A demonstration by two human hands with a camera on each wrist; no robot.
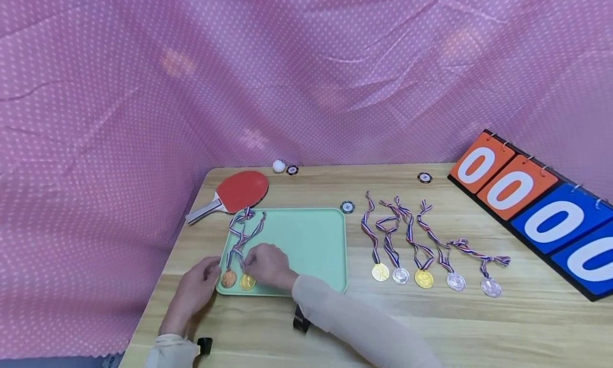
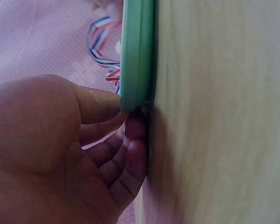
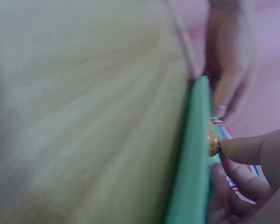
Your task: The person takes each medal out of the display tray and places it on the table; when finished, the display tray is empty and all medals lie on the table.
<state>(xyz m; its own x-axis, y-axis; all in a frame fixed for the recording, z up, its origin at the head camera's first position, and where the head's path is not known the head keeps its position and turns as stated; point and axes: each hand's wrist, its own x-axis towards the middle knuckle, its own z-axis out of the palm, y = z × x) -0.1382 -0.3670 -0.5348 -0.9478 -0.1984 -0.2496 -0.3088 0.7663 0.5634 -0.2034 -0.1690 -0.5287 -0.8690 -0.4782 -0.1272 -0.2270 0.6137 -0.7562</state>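
Note:
A mint-green tray [image 1: 311,235] lies on the table with a bronze medal [image 1: 228,279] and a gold medal [image 1: 247,282] side by side in its near left corner. Their striped ribbons [image 1: 238,245] run toward the tray's back edge. My left hand [image 1: 196,288] grips the tray's left rim [image 2: 133,70], thumb against the edge and fingers curled below it. Reaching over the tray, my right hand [image 1: 270,264] pinches the gold medal's ribbon just above the disc. In the right wrist view the thumb meets the top of that gold medal [image 3: 212,140].
Several ribboned medals [image 1: 423,278] lie in a row right of the tray. A red table tennis paddle [image 1: 242,191], a white ball [image 1: 279,166] and poker chips [image 1: 347,207] sit behind. A flip scoreboard [image 1: 551,219] stands at right; a pink dotted cloth [image 1: 311,75] hangs behind.

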